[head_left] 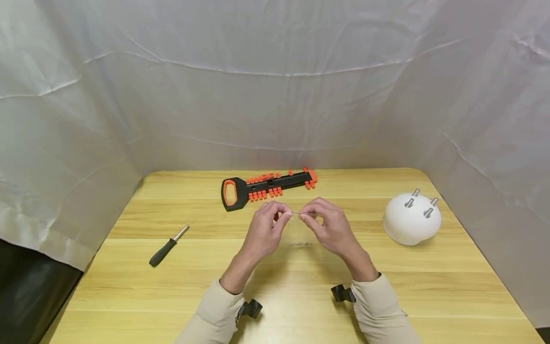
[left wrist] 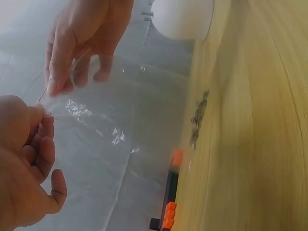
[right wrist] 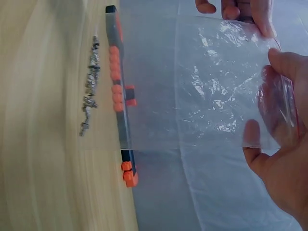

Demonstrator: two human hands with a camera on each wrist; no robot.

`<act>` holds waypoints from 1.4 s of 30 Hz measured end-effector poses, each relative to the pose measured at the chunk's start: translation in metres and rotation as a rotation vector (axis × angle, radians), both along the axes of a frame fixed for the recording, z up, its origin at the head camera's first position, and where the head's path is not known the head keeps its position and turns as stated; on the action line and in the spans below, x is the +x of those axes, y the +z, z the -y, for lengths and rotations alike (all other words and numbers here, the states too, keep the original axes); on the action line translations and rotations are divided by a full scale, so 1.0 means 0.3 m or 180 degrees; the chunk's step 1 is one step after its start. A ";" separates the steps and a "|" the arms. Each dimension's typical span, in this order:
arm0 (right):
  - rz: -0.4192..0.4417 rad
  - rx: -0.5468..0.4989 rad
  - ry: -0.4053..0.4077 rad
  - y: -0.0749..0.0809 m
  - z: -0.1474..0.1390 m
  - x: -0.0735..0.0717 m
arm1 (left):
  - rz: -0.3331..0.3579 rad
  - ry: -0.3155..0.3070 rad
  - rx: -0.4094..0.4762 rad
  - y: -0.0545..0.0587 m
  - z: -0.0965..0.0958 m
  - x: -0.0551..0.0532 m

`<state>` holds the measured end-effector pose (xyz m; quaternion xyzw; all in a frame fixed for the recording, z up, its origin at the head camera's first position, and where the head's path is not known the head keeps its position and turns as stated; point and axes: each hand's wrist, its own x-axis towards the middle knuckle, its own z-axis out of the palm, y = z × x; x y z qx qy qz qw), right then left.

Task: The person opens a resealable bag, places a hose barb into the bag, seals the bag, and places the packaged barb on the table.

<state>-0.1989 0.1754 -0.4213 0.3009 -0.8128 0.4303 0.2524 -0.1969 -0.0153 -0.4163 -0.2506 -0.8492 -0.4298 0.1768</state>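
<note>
A clear plastic zip bag [right wrist: 216, 91] with a red line along its top edge hangs between the two hands above the table. My left hand [head_left: 265, 230] pinches the top edge between thumb and forefinger. The right hand [head_left: 333, 228] pinches the same edge a short way to the right, its other fingers bent behind the film. Small silver metal pieces [right wrist: 90, 86] gather in a row along the bag's lower end, also visible in the left wrist view; their exact kind is too small to tell.
Behind the hands lies a black bar [head_left: 288, 181] with a looped handle and orange clips. A black-handled screwdriver [head_left: 163, 252] is on the left. At the right sits a white rounded object [head_left: 406, 222] with several metal pegs. Grey sheeting [head_left: 275, 105] encloses the table.
</note>
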 end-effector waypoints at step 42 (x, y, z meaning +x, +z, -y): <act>0.0950 0.0427 0.0049 0.028 -0.122 0.018 | 0.1103 -0.0357 -0.0173 0.045 0.112 -0.012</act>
